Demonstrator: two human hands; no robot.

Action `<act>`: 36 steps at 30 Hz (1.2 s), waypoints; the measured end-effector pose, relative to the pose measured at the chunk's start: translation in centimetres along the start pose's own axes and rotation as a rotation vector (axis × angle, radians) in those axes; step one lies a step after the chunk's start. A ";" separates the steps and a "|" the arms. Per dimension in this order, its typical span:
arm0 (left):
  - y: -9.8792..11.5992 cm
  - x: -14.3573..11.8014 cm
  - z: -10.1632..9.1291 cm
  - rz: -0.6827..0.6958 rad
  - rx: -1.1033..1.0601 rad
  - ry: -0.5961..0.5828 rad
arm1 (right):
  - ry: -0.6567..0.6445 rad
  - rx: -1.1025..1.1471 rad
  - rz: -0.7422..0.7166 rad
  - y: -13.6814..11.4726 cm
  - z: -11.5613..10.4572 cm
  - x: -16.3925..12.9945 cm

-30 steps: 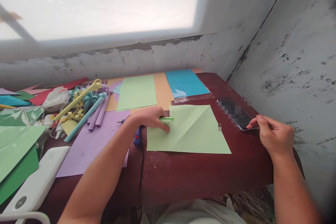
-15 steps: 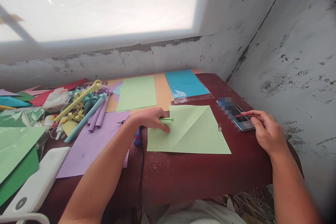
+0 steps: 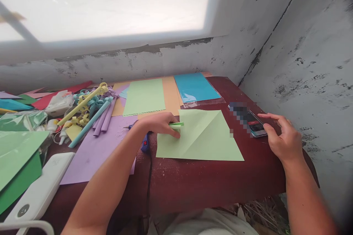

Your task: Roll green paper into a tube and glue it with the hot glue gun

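A light green sheet of paper (image 3: 204, 136) with a diagonal crease lies on the dark red table. At its left part, my left hand (image 3: 163, 124) is closed on a small curled or rolled piece of light green paper (image 3: 176, 125); whether that piece is joined to the sheet I cannot tell. On the right, a smartphone (image 3: 257, 128) lies flat, its screen partly blurred out. My right hand (image 3: 284, 136) is at the phone's near right edge, thumb and forefinger apart, other fingers loosely bent.
A blue glue gun (image 3: 145, 142) with a black cord lies left of the sheet. Purple paper (image 3: 91, 161), paper rolls (image 3: 102, 121) and a white device (image 3: 46, 183) stand further left. Behind are green paper (image 3: 145, 97) and a blue pack (image 3: 195, 88). A wall (image 3: 309, 62) bounds the right side.
My right forefinger has drawn back from over the phone screen towards its right edge. My left hand stays at the paper, with the curled piece slightly more visible.
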State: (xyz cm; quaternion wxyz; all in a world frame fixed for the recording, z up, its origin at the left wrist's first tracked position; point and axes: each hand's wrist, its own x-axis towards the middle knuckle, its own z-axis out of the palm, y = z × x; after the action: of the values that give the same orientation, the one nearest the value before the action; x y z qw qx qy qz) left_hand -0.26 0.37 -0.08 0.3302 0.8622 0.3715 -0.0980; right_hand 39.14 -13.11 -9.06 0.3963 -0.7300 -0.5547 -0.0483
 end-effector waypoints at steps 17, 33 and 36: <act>0.0 -0.5 -0.3 0.036 -0.282 0.109 | -0.962 0.218 -0.380 -18.6 5.9 4.9; 0.0 -0.5 -0.3 0.076 -0.275 0.107 | -0.739 0.379 -0.610 -16.7 8.4 4.8; -0.2 -0.5 -0.3 0.071 -0.280 0.103 | -0.718 0.388 -0.617 -16.7 8.3 4.8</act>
State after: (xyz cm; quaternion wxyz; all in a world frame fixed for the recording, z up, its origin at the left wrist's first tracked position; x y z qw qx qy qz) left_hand -0.73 0.37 0.26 0.4309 0.8242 0.3673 0.0109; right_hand 23.75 -2.93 -3.51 0.2762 -0.4160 -0.8442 0.1948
